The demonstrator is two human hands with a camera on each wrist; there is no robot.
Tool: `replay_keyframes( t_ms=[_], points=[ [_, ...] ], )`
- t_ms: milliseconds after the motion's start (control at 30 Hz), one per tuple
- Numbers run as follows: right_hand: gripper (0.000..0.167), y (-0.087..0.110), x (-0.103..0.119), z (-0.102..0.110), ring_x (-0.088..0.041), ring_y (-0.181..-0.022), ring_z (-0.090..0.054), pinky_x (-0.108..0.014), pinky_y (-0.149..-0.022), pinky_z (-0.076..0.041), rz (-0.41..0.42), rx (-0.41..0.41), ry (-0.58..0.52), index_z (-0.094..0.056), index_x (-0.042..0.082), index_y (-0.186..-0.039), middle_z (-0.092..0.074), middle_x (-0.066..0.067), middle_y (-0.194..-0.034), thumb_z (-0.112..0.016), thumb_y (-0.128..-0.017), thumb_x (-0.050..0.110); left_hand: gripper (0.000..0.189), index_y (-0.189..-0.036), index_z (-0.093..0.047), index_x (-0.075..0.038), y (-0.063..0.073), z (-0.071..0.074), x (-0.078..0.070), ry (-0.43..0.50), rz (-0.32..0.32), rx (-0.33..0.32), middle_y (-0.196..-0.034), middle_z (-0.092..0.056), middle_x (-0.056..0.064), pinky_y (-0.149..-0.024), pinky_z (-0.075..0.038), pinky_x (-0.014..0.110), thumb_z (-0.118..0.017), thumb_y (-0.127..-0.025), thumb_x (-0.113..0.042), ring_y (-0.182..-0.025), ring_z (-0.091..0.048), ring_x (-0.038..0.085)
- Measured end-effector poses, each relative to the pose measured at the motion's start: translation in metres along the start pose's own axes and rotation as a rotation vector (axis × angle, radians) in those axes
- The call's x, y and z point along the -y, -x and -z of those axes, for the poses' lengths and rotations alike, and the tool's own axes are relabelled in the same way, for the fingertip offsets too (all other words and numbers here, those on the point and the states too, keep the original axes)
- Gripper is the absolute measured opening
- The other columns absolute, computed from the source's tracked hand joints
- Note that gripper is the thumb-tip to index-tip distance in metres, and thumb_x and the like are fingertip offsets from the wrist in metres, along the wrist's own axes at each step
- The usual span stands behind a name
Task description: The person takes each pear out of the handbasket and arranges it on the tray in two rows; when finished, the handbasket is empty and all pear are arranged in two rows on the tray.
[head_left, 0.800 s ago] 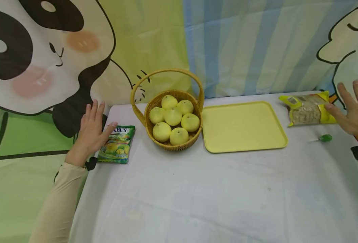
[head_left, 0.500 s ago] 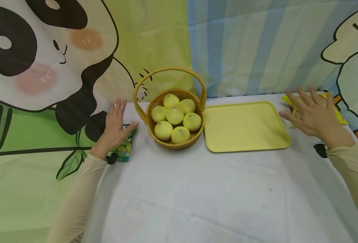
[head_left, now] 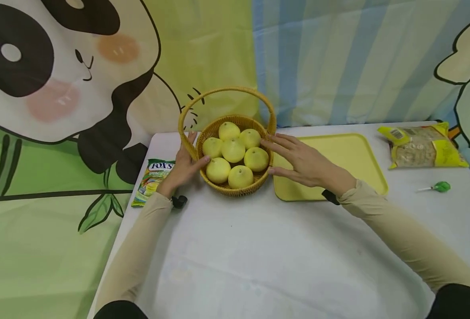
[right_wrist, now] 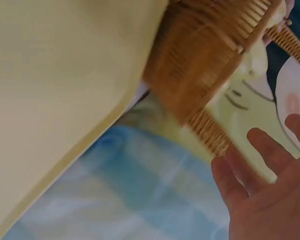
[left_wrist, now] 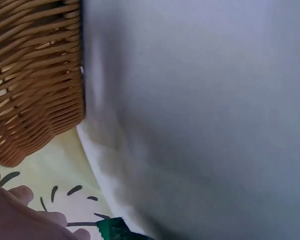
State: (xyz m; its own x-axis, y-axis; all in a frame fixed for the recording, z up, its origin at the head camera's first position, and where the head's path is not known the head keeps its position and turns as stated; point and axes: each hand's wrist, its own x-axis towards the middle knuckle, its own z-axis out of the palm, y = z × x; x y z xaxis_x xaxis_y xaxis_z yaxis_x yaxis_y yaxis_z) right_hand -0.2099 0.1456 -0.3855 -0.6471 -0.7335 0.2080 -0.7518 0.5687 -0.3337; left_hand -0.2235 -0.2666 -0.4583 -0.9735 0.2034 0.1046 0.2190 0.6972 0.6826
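Observation:
A wicker basket [head_left: 235, 192] with a tall hoop handle [head_left: 227, 90] holds several pale yellow-green round fruits [head_left: 233, 150]. At its left side is my left hand [head_left: 185, 166], thumb near the rim and the other fingers by the foot of the handle. My right hand [head_left: 304, 161] reaches over the yellow tray [head_left: 354, 155] to the basket's right side, fingers extended, fingertips right at the rim. The right wrist view has those fingers [right_wrist: 272, 150] spread near the handle. In the left wrist view the left fingers [left_wrist: 52, 217] show below the woven wall [left_wrist: 35, 85].
A green Fox's candy bag [head_left: 151, 177] lies left of the basket, partly behind the left wrist. Toward the right end of the white table [head_left: 259, 257] are a yellow snack bag [head_left: 422, 146] and a green lollipop [head_left: 441, 186]. A printed curtain [head_left: 319, 62] hangs behind.
Both hands have moved inward to the basket, the left from over the candy bag, the right from over the snack bag. Those bags now show more fully. The basket appears unmoved on the table.

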Motion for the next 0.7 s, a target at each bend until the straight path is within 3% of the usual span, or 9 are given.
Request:
replay_keyframes(
  t_ms=[133, 233, 300, 367, 467, 533, 700],
  points=[
    [0.073, -0.03, 0.021, -0.003, -0.052, -0.136, -0.051, -0.061, -0.112, -0.046, -0.035, -0.058, 0.096, -0.04, 0.014, -0.164, -0.054, -0.02, -0.158, -0.066, -0.104, 0.046, 0.087, -0.173, -0.007, -0.022, -0.004, -0.005, 0.001, 0.096, -0.015, 0.008, -0.18, 0.002, 0.012, -0.131, -0.005, 0.065, -0.06, -0.106, -0.04, -0.166, 0.0, 0.035],
    [0.066, -0.048, 0.036, 0.001, -0.045, -0.103, -0.068, -0.054, -0.089, -0.058, -0.104, -0.065, 0.181, -0.053, 0.006, -0.155, -0.073, -0.023, -0.127, -0.068, -0.104, 0.045, 0.082, -0.173, -0.005, -0.023, -0.004, -0.009, 0.0, 0.219, -0.006, 0.031, -0.18, 0.001, 0.012, -0.133, -0.008, 0.06, -0.056, -0.109, -0.032, -0.166, -0.004, 0.033],
    [0.062, -0.059, 0.042, 0.002, -0.039, -0.094, -0.072, -0.052, -0.083, -0.061, -0.12, -0.043, 0.155, -0.057, 0.004, -0.15, -0.076, -0.023, -0.118, -0.07, -0.103, 0.042, 0.079, -0.173, -0.002, -0.026, -0.003, -0.013, -0.002, 0.291, 0.015, 0.046, -0.18, -0.003, 0.012, -0.134, -0.01, 0.055, -0.052, -0.111, -0.029, -0.166, -0.008, 0.032],
    [0.065, -0.074, 0.044, 0.001, -0.037, -0.102, -0.073, -0.051, -0.084, -0.061, -0.12, -0.006, 0.073, -0.056, 0.005, -0.152, -0.074, -0.022, -0.124, -0.073, -0.101, 0.041, 0.076, -0.172, -0.002, -0.033, -0.002, -0.015, -0.005, 0.345, 0.051, 0.051, -0.179, -0.009, 0.011, -0.134, -0.014, 0.052, -0.048, -0.112, -0.032, -0.165, -0.014, 0.03],
    [0.075, -0.096, 0.036, -0.005, -0.041, -0.135, -0.06, -0.057, -0.11, -0.051, -0.115, 0.083, -0.078, -0.047, 0.005, -0.159, -0.059, -0.022, -0.152, -0.076, -0.099, 0.04, 0.073, -0.171, -0.001, -0.039, -0.001, -0.017, -0.009, 0.397, 0.097, 0.056, -0.179, -0.013, 0.01, -0.134, -0.015, 0.05, -0.046, -0.113, -0.034, -0.164, -0.017, 0.029],
    [0.081, -0.109, 0.027, -0.011, -0.041, -0.148, -0.047, -0.059, -0.122, -0.039, -0.114, 0.142, -0.154, -0.044, 0.005, -0.16, -0.051, -0.021, -0.16, -0.079, -0.097, 0.04, 0.072, -0.17, -0.001, -0.042, 0.0, -0.018, -0.012, 0.417, 0.122, 0.06, -0.179, -0.013, 0.01, -0.134, -0.016, 0.049, -0.045, -0.113, -0.034, -0.164, -0.018, 0.027],
    [0.082, -0.129, 0.012, -0.026, -0.037, -0.146, -0.051, -0.052, -0.121, -0.042, -0.106, 0.223, -0.262, -0.048, 0.006, -0.158, -0.053, -0.016, -0.159, -0.085, -0.091, 0.037, 0.072, -0.171, -0.001, -0.041, 0.004, -0.021, -0.012, 0.471, 0.148, 0.054, -0.179, -0.01, 0.013, -0.133, -0.018, 0.049, -0.044, -0.114, -0.03, -0.164, -0.017, 0.03]
  ],
)
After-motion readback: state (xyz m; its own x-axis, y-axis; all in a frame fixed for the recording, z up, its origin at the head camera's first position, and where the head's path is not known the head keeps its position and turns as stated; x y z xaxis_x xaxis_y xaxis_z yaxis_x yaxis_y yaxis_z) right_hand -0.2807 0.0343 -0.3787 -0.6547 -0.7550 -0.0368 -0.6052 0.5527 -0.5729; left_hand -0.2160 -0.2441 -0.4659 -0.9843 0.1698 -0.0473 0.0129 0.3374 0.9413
